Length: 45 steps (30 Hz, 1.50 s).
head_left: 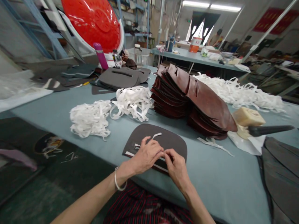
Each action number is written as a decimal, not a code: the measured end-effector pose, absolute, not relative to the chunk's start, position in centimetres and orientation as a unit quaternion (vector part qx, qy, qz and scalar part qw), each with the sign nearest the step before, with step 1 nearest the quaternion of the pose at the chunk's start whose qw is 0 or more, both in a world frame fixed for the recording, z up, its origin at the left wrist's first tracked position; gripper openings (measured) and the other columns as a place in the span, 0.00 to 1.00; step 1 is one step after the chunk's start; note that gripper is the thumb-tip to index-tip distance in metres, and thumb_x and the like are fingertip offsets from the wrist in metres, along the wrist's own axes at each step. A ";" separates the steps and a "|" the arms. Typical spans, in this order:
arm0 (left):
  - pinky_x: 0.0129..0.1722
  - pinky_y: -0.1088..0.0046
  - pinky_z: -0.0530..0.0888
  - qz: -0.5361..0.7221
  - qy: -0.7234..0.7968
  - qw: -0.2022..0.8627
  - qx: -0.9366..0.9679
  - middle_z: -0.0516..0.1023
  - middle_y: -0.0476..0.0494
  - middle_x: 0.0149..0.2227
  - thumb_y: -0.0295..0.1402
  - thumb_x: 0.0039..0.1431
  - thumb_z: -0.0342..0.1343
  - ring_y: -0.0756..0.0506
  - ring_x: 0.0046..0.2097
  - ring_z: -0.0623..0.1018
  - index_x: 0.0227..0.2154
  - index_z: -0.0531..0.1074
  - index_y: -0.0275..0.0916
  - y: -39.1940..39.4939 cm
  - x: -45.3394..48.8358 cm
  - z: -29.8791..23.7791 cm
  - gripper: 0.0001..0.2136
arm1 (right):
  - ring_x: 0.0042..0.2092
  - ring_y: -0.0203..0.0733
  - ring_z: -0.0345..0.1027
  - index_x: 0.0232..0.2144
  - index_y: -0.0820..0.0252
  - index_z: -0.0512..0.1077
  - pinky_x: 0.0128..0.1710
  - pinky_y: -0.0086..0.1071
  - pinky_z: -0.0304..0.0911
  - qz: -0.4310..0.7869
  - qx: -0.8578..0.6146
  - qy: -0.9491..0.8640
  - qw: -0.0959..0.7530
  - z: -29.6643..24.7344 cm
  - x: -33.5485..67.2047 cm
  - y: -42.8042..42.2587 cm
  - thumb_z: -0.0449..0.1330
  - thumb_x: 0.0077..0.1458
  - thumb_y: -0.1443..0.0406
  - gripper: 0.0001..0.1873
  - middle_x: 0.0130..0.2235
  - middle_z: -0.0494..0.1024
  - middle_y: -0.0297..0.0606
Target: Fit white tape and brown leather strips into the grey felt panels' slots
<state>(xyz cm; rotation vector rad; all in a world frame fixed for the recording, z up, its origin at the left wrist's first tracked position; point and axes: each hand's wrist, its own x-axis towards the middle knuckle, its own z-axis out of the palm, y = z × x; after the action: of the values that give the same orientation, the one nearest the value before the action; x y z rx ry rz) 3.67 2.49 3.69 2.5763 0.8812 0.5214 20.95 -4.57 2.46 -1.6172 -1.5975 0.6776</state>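
Note:
A dark grey cut panel (163, 137) lies flat near the table's front edge, with thin white tape strips (157, 135) on it. My left hand (146, 155) rests on the panel with its fingers curled, pinching at a white strip. My right hand (176, 166) meets it from the right, fingertips pinched on the same strip at the panel's near edge. A silver bangle (119, 182) circles my left wrist.
Two heaps of white tape peelings (91, 118) (133, 102) lie behind the panel. A stack of brown leather pieces (191, 99) stands to the right. A brush and yellow block (249, 119) lie farther right. Grey panels (120, 77), bottles and a red disc (93, 20) stand at the back.

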 end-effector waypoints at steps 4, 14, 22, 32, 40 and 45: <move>0.50 0.65 0.58 0.145 0.345 0.262 0.890 0.75 0.50 0.35 0.36 0.68 0.40 0.48 0.41 0.71 0.35 0.70 0.41 2.2 0.6 2.9 0.14 | 0.29 0.36 0.65 0.29 0.57 0.69 0.32 0.27 0.56 0.253 -0.709 -0.570 0.329 1.8 23.1 -7.3 0.49 0.60 0.59 0.14 0.27 0.72 0.32; 0.31 0.75 0.63 0.152 0.561 0.329 0.744 0.73 0.52 0.25 0.37 0.59 0.50 0.50 0.29 0.72 0.30 0.71 0.40 1.5 -3.7 1.3 0.08 | 0.28 0.41 0.70 0.28 0.53 0.70 0.29 0.29 0.57 0.259 -0.785 -0.517 0.221 -1.4 23.4 -10.0 0.49 0.56 0.51 0.17 0.24 0.76 0.33; 0.30 0.76 0.64 0.152 0.621 0.317 0.701 0.75 0.51 0.25 0.33 0.55 0.51 0.50 0.29 0.74 0.28 0.72 0.40 2.5 -3.9 0.3 0.06 | 0.28 0.40 0.69 0.28 0.52 0.69 0.28 0.28 0.57 0.264 -0.784 -0.524 0.203 -1.7 23.8 -10.1 0.48 0.56 0.48 0.18 0.25 0.75 0.31; 0.28 0.76 0.62 0.130 0.632 0.306 0.700 0.76 0.50 0.24 0.31 0.53 0.51 0.50 0.27 0.73 0.26 0.73 0.39 3.4 -3.8 -0.2 0.06 | 0.24 0.38 0.67 0.26 0.52 0.68 0.24 0.27 0.55 0.237 -0.781 -0.539 0.207 -1.4 23.4 -10.0 0.49 0.55 0.49 0.18 0.21 0.72 0.30; 0.32 0.73 0.64 0.142 0.637 0.239 0.719 0.74 0.49 0.29 0.29 0.55 0.51 0.48 0.32 0.72 0.32 0.69 0.39 2.4 -3.0 -0.1 0.03 | 0.25 0.38 0.68 0.28 0.52 0.70 0.26 0.28 0.56 0.252 -0.775 -0.542 0.207 -1.2 23.7 -9.9 0.48 0.56 0.52 0.17 0.23 0.74 0.31; 0.42 0.65 0.67 0.153 0.562 0.079 0.809 0.73 0.43 0.34 0.24 0.59 0.44 0.43 0.39 0.71 0.34 0.68 0.38 0.7 -2.3 -0.6 0.08 | 0.26 0.36 0.67 0.26 0.54 0.70 0.27 0.27 0.54 0.256 -0.788 -0.524 0.198 -0.6 23.6 -9.6 0.51 0.55 0.58 0.12 0.22 0.73 0.29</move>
<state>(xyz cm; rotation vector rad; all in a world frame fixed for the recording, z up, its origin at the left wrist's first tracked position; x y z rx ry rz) -2.26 0.68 -0.58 2.4212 1.6817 0.4572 23.61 -9.63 -0.59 -2.2060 -1.4652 0.7168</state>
